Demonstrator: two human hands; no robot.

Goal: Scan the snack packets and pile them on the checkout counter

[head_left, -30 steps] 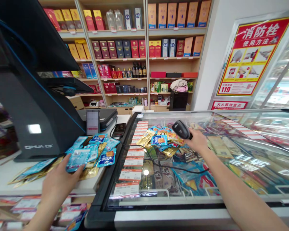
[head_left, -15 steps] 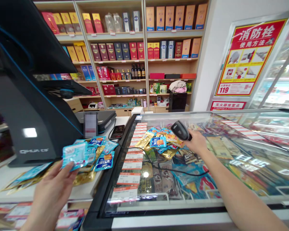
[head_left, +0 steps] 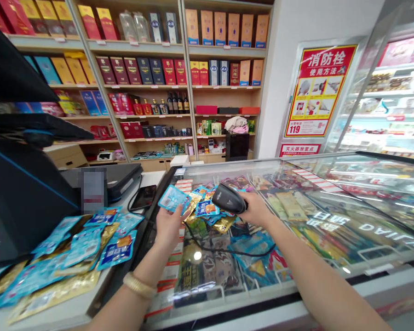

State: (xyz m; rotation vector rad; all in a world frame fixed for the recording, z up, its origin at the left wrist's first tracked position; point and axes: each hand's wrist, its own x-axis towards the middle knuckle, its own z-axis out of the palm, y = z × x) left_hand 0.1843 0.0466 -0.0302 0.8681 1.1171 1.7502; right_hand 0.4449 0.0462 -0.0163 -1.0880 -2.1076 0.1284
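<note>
My left hand [head_left: 170,225] pinches a light-blue snack packet [head_left: 174,199] with its printed side up, over the left part of the glass-topped freezer. To its right, my right hand [head_left: 257,209] is wrapped around the handle of a black barcode scanner [head_left: 226,198]. The scanner's head points left toward the packet, and the two are apart. Below the scanner, a heap of blue and gold snack packets [head_left: 207,209] lies on the glass. More blue and gold packets [head_left: 84,243] are spread over the white counter at the left.
A dark checkout terminal [head_left: 20,197] rises at the left, with a phone [head_left: 143,197] on the counter beside it. The scanner's black cable [head_left: 224,250] loops over the freezer glass [head_left: 317,276]. Shelves of boxed bottles [head_left: 141,85] stand behind.
My left hand has carried the light-blue packet from the counter to the right, up near the scanner. The view has turned right; my right hand still grips the scanner.
</note>
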